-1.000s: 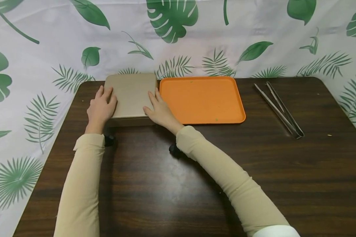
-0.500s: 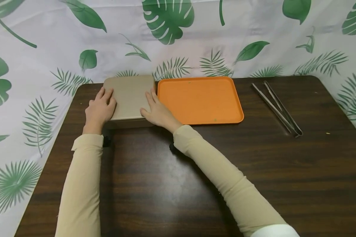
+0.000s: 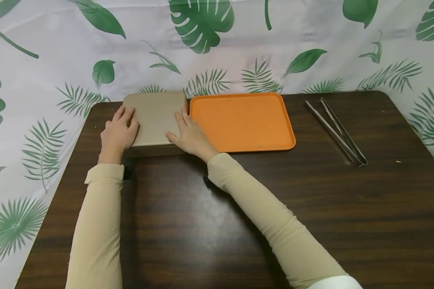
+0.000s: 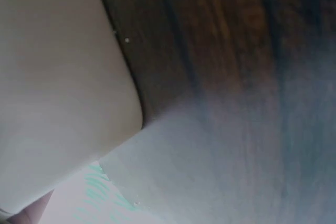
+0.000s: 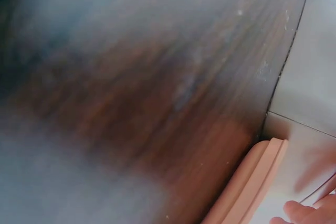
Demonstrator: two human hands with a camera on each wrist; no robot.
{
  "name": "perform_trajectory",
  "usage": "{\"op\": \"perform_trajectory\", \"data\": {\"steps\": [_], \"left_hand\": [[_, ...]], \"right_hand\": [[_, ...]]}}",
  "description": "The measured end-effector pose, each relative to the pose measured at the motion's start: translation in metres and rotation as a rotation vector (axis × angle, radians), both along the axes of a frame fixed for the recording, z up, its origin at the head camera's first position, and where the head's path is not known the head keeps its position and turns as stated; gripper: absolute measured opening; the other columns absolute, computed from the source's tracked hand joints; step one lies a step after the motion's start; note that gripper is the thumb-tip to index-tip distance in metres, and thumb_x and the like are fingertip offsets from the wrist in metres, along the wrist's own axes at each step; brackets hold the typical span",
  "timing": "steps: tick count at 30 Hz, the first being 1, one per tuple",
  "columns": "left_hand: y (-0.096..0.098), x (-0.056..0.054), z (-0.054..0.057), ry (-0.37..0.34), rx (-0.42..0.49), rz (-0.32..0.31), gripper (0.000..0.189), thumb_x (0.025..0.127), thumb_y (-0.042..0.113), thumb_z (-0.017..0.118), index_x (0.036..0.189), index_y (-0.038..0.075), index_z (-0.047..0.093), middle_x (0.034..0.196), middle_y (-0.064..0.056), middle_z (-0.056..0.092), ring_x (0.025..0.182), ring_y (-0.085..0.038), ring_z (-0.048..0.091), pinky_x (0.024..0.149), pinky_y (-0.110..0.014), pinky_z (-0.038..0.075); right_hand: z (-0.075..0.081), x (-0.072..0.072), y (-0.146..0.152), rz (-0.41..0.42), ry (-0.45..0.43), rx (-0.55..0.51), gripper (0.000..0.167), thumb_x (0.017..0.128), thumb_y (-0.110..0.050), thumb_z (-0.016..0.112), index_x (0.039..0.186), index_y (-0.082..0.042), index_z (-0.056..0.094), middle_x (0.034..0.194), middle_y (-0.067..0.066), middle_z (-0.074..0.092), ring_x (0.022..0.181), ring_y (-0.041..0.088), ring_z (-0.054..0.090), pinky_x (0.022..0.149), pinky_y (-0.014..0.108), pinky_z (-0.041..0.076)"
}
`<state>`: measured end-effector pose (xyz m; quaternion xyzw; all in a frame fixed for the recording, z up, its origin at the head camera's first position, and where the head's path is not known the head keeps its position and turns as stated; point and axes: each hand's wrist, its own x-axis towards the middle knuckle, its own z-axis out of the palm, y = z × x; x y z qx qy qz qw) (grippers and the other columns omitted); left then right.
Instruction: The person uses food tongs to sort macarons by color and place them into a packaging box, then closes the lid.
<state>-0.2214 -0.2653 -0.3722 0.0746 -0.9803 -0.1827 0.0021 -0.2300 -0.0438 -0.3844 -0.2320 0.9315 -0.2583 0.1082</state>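
Observation:
A beige box [image 3: 154,116] with rounded corners sits at the back left of the table. My left hand [image 3: 116,134] rests on its left side, with fingers and thumb at the top edge. On the opposite side, my right hand [image 3: 191,136] touches the box, fingers lying along the right edge and thumb near the front of the top. The left wrist view shows the smooth box [image 4: 58,82] up close. In the right wrist view, fingertips [image 5: 302,213] appear at the bottom right, below the box side [image 5: 310,72]. The outer sides under my palms are hidden.
Just right of the box lies an orange tray [image 3: 242,122] with tiny green specks, its rim [image 5: 252,187] close to the box. Metal tongs [image 3: 338,132] lie further right on the dark wood table [image 3: 202,224]. A leaf-print cloth [image 3: 137,32] hangs behind.
The head view has shifted slightly, so the box, tray and tongs appear a little further left. Both hands stay at the box's sides.

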Motion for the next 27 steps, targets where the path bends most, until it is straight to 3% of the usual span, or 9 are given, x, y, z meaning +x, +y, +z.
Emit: {"op": "perform_trajectory", "data": {"steps": [16,27], "left_hand": [[0.001,-0.002,0.002,0.005,0.022,0.018,0.058,0.098,0.043,0.019,0.151,0.02,0.029,0.162,-0.003,0.013,0.132,-0.055,0.029,0.1,-0.072,0.028],[0.001,-0.002,0.013,-0.034,-0.019,-0.022,0.059,0.096,0.037,0.025,0.15,0.015,0.03,0.161,-0.014,0.011,0.136,-0.054,0.024,0.098,-0.075,0.028]], "right_hand": [[0.002,0.0,-0.002,-0.022,-0.037,-0.05,0.079,0.098,-0.05,0.041,0.155,-0.012,0.001,0.162,0.008,-0.014,0.15,0.027,0.004,0.123,0.043,0.012],[0.007,-0.005,0.006,0.015,-0.044,-0.159,0.079,0.095,-0.043,0.052,0.154,-0.009,0.012,0.162,0.012,-0.005,0.15,0.029,0.005,0.123,0.041,0.014]]}}
